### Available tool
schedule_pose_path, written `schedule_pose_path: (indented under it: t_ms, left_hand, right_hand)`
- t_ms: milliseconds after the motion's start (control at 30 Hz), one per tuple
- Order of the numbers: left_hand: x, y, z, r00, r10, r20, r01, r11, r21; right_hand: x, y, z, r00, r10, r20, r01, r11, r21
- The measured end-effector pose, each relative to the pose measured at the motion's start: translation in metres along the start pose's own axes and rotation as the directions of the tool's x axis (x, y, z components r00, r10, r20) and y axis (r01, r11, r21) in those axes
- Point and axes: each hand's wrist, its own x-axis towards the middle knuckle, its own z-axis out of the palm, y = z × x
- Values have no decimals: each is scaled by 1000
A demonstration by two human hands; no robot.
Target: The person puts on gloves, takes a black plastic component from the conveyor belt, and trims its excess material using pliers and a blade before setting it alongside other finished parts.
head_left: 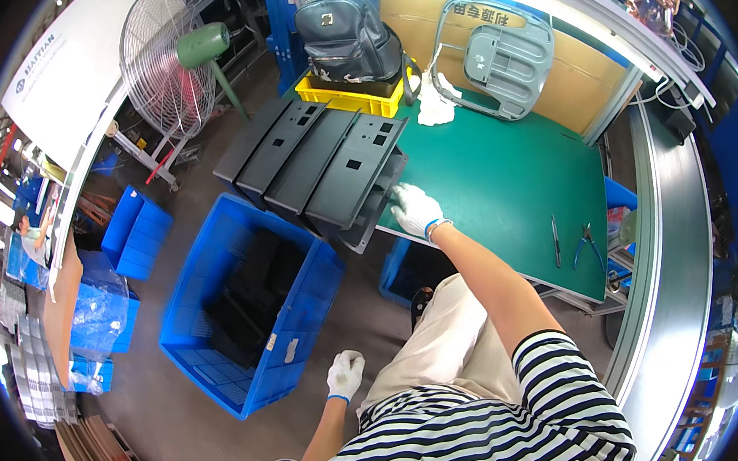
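Note:
My right hand (417, 211), in a white glove, is at the left edge of the green-topped table (507, 188). Its fingers look slightly apart and reach to the side of the nearest dark grey plastic panel (339, 174); whether they touch it I cannot tell. Several such panels stand in a row, overlapping, with small rectangular cut-outs. Low beside my leg hangs my left hand (345, 375), also gloved, its fingers curled in with nothing visible in them. To its left, a large blue crate (290, 344) on the floor holds dark parts.
A black backpack (347, 35) sits on a yellow crate (377, 104) behind the panels. A grey plastic frame (506, 61) leans at the table's back, near a white cloth (436, 104). Pliers (588, 240) and a slim tool (556, 242) lie at right. A fan (172, 62) stands left.

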Motion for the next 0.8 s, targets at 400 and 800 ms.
schedule_pose_path:
  t_ms: [400, 800]
  left_hand:
    - [11, -14, 20, 985, -22, 172, 9, 997, 79]
    - [-17, -92, 50, 836, -478, 271, 439, 877, 193]
  right_hand:
    - [-141, -53, 32, 885, -256, 388, 164, 953, 255]
    - [-186, -80, 25, 793, 170, 585, -385, 884, 265]
